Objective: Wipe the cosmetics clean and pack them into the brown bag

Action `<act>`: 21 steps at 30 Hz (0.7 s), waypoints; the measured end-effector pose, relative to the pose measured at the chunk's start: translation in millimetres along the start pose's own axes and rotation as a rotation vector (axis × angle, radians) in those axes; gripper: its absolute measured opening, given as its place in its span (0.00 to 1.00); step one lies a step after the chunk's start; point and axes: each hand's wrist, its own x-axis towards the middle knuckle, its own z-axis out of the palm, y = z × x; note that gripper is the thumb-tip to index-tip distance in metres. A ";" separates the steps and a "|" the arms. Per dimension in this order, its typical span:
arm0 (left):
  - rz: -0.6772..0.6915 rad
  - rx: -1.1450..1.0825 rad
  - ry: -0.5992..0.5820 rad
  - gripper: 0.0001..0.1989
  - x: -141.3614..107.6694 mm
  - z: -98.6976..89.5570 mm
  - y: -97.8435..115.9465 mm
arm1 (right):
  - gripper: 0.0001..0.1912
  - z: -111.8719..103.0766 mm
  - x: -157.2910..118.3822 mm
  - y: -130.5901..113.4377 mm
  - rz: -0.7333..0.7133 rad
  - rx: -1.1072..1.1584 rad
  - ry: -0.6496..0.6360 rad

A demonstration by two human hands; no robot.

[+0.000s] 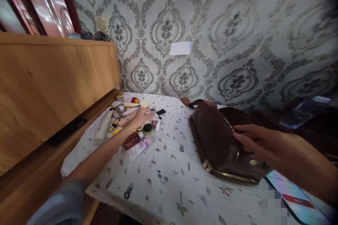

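My left hand (pixel 142 116) reaches into a spread of cosmetics on the patterned white cloth (pixel 169 154); its fingertips are at a small pale item, and whether they grip it is unclear. Around it lie a white tube (pixel 104 126), a dark red bottle (pixel 131 141), a pink and white tube (pixel 139 148), a round jar with a dark green lid (pixel 147 128) and a black-capped tube (pixel 161 111). My right hand (pixel 253 139) is at the open zip edge of a dark brown leather bag (pixel 213 137), thumb and fingers closed on that edge.
A wooden panel (pixel 58 81) stands along the left side. Patterned wallpaper with a white card (pixel 181 48) rises behind. A lit screen (pixel 298 197) lies at the lower right, near the bag. A clear plastic item (pixel 303 112) rests on dark things at the far right.
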 end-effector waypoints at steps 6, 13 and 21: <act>-0.181 0.102 0.240 0.13 51.5 -28.1 -49.0 | 0.22 54.1 -40.8 -32.3 0.014 0.138 -0.129; -0.295 0.261 0.429 0.16 60.6 -96.9 -88.5 | 0.17 153.7 -44.7 -28.4 0.083 0.393 -0.500; -0.268 0.469 0.197 0.14 53.6 -116.2 -116.6 | 0.18 216.3 -45.4 -43.0 0.243 0.713 -0.645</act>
